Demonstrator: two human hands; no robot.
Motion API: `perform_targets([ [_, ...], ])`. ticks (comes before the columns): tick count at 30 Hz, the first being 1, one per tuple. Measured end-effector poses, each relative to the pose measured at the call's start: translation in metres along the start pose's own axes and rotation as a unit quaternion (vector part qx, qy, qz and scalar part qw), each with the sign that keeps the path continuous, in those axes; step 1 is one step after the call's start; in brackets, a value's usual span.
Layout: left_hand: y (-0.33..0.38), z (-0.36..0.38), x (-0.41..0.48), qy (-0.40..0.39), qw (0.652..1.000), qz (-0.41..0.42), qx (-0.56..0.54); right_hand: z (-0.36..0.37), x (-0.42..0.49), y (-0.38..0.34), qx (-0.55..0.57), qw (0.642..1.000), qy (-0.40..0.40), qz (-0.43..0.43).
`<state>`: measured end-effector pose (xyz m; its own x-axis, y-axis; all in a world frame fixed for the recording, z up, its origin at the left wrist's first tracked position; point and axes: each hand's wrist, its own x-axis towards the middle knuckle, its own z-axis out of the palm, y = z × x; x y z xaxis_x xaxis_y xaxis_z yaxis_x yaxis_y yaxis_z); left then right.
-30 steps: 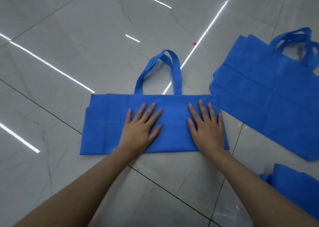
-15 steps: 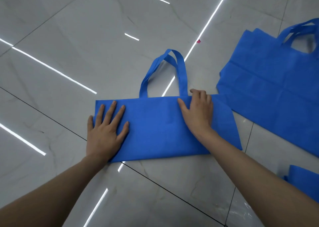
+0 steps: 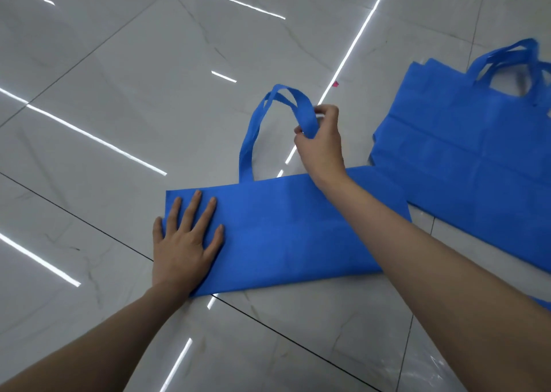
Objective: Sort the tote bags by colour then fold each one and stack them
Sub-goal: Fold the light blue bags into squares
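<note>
A blue tote bag (image 3: 286, 230), folded into a long flat strip, lies on the pale tiled floor in the middle of the view. My left hand (image 3: 186, 242) presses flat on its left end with the fingers spread. My right hand (image 3: 320, 144) pinches the bag's blue handle loops (image 3: 268, 114) near their right side, lifted above the strip's top edge. My right forearm crosses over the strip's right part and hides it.
A second blue tote bag (image 3: 477, 159) lies unfolded and flat at the right, its handles at the top right edge of view. A small blue corner of another bag (image 3: 544, 302) shows at the right edge. A tiny red scrap (image 3: 335, 84) lies on the floor.
My right hand left the strip's top edge and took hold of the handle loops, lifting them. My left hand stayed flat on the left end.
</note>
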<state>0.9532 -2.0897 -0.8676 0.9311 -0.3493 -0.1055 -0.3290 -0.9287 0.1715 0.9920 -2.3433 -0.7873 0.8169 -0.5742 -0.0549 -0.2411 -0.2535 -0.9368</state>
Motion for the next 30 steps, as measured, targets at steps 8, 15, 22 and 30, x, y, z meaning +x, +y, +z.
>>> perform_targets([
  [8, -0.001, 0.002, -0.001, 0.002, 1.0, -0.005, 0.0, -0.025, -0.102, 0.029, -0.256, 0.896, -0.059, -0.359],
  [15, 0.002, 0.0, -0.002, 0.004, 0.999, 0.005, 0.034, -0.031, -0.175, 0.115, -0.467, 0.85, -0.118, -0.215],
  [22, 0.045, -0.038, 0.047, 0.138, 0.98, 0.056, -0.129, -0.033, -0.173, 0.121, -0.462, 0.85, -0.14, -0.209],
  [30, 0.099, -0.034, 0.112, -0.158, 0.971, 0.025, -0.178, -0.038, -0.169, 0.128, -0.44, 0.849, -0.116, -0.269],
])
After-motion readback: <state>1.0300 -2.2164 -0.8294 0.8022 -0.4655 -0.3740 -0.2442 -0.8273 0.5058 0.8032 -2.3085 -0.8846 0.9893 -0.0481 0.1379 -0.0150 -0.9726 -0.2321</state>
